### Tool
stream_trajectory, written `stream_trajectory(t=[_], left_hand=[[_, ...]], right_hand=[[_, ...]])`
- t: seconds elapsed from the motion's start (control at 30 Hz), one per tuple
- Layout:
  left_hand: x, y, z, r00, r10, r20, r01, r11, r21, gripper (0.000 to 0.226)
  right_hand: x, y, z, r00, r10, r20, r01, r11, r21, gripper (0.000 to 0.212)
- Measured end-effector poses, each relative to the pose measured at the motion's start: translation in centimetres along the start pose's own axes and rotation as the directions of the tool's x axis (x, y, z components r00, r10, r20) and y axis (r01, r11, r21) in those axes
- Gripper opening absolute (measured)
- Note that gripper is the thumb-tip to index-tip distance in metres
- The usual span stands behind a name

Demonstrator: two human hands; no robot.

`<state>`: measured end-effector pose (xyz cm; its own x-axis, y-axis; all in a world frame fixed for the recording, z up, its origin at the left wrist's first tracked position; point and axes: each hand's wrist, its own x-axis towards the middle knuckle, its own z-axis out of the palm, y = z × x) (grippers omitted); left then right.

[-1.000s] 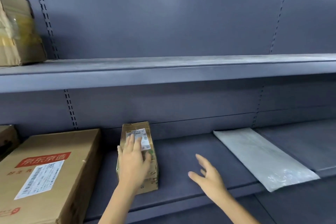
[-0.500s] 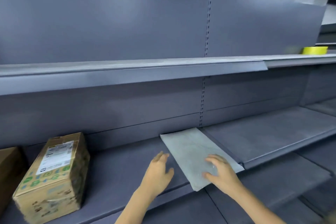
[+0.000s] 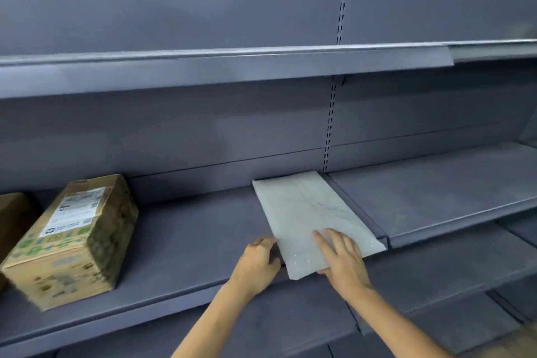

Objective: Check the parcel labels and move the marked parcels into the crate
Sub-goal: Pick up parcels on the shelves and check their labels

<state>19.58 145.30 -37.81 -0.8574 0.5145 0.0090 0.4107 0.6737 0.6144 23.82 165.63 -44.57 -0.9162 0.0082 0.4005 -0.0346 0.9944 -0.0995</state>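
A flat white mailer parcel [image 3: 305, 212] lies on the grey middle shelf [image 3: 189, 241], its plain side up with no label showing. My right hand [image 3: 343, 259] lies on the mailer's near end, fingers spread on top and thumb under the front edge. At the mailer's near left edge, my left hand [image 3: 257, 261] has its fingers curled against that edge. A small cardboard box [image 3: 72, 241] with a white shipping label on top stands further left on the same shelf. No crate is in view.
Part of another brown box [image 3: 11, 212] shows at the far left edge. An upper shelf [image 3: 220, 67] overhangs the working shelf. To the right a second shelf board [image 3: 436, 200] sits slightly higher, and lower shelves run beneath.
My view has swung right from the small box to the white mailer. Both hands moved from the box area onto the mailer's near end, the left one closing on its left edge.
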Motion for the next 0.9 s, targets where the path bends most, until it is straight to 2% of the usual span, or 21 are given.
stream_trajectory(t=[0.1,0.2,0.33,0.4,0.5,0.6,0.73,0.8,0.9], left_hand=[[-0.9,-0.9,0.0,0.999,-0.034,-0.009,0.035,0.999,0.028,0.046],[-1.9,-1.3,0.1,0.999,-0.041,-0.008,0.041,0.999,0.034,0.047],[-2.9,-1.7,-1.0,0.999,-0.007,-0.044,0.009,1.0,0.027,0.044],[-3.6,-2.3,-1.8,0.998,0.005,-0.07,-0.004,1.0,0.011,0.044],[-4.9,-3.7,-3.3,0.991,-0.002,-0.132,-0.001,1.0,-0.02,0.049],[-6.7,-5.2,-5.1,0.976,-0.062,-0.207,0.049,0.997,-0.066,0.059],[-8.9,-6.8,-7.5,0.955,-0.08,-0.287,0.058,0.995,-0.083,0.06],[-9.8,-7.2,-8.5,0.944,-0.089,-0.319,0.058,0.993,-0.106,0.062],[-11.0,-7.3,-10.1,0.914,-0.099,-0.394,0.039,0.987,-0.158,0.062]], right_hand=[[0.5,0.2,-0.2,0.999,0.009,-0.034,-0.01,0.999,-0.041,0.096],[-0.1,-0.9,-0.1,0.996,0.043,-0.076,-0.044,0.999,-0.01,0.089],[-1.8,-2.8,-0.1,0.996,-0.033,-0.086,0.036,0.999,0.027,0.094],[-2.2,-3.3,-0.3,0.988,-0.062,-0.141,0.068,0.997,0.038,0.093],[-3.0,-4.5,-1.3,0.965,-0.068,-0.254,0.094,0.991,0.093,0.079],[-3.3,-5.5,-3.2,0.93,-0.078,-0.36,0.149,0.974,0.174,0.054],[-2.5,-6.7,-6.6,0.922,0.065,-0.382,0.093,0.919,0.382,0.045],[-2.1,-7.6,-8.6,0.911,0.189,-0.367,0.029,0.858,0.513,0.045],[-1.6,-9.2,-11.4,0.865,0.367,-0.341,-0.049,0.739,0.672,0.029]])
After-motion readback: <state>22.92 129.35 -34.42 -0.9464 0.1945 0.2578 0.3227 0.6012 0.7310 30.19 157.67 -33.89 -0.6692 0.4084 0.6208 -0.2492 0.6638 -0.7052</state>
